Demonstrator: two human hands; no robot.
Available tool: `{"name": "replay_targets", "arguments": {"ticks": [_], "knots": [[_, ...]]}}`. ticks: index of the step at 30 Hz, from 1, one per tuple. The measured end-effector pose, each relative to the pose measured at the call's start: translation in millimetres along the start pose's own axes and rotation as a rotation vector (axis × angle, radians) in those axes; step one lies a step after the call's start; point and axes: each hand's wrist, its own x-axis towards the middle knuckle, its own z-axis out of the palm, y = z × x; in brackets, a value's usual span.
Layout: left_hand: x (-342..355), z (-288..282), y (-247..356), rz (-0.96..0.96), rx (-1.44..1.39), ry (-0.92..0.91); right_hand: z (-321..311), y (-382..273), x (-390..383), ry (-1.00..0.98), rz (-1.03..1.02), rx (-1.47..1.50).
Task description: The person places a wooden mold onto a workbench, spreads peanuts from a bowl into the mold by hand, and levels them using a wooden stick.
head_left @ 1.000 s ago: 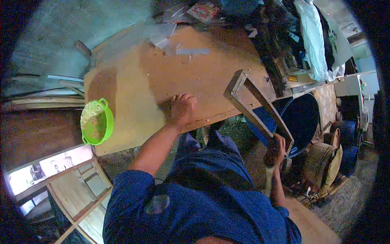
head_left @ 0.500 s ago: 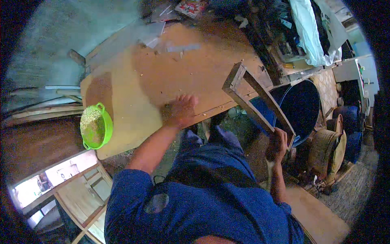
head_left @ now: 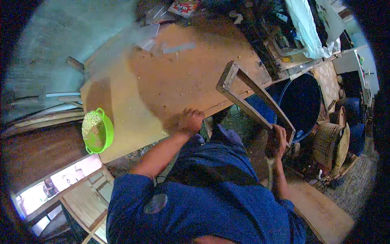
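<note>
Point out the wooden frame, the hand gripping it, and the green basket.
Wooden frame (head_left: 248, 108): head view, on its long left-side bar.
Right hand (head_left: 277, 141): head view, on the back of the hand.
Green basket (head_left: 109, 133): head view, on its right-side wall.

Lime-green basin (head_left: 109, 132), orange-tan tabletop (head_left: 174, 77), brown frame (head_left: 245, 106), navy shirt (head_left: 211, 203)

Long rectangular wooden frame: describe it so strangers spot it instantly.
Start at the broad tan wooden table, upper middle. Past its near edge, the right hand holds one end of the long wooden frame, left of a round dark blue drum. Unlike that drum, it has straight rails around an open gap.
</note>
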Motion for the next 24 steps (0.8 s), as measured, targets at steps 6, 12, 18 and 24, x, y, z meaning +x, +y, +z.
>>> {"name": "replay_targets", "arguments": {"ticks": [6, 12, 18, 24], "knots": [[-1, 14, 7, 0.044, 0.036, 0.035, 3, 9, -7, 0.005, 0.045, 0.142], [9, -4, 19, 0.034, 0.021, -0.118, 3, 5, -7, -0.047, 0.131, 0.133], [-2, 11, 21, 0.03, -0.158, -0.121, 1, -9, -3, -0.079, 0.049, 0.018], [-55, -19, 34, -0.223, -0.518, 0.091, 17, -1, 0, -0.03, -0.06, -0.176]]}}
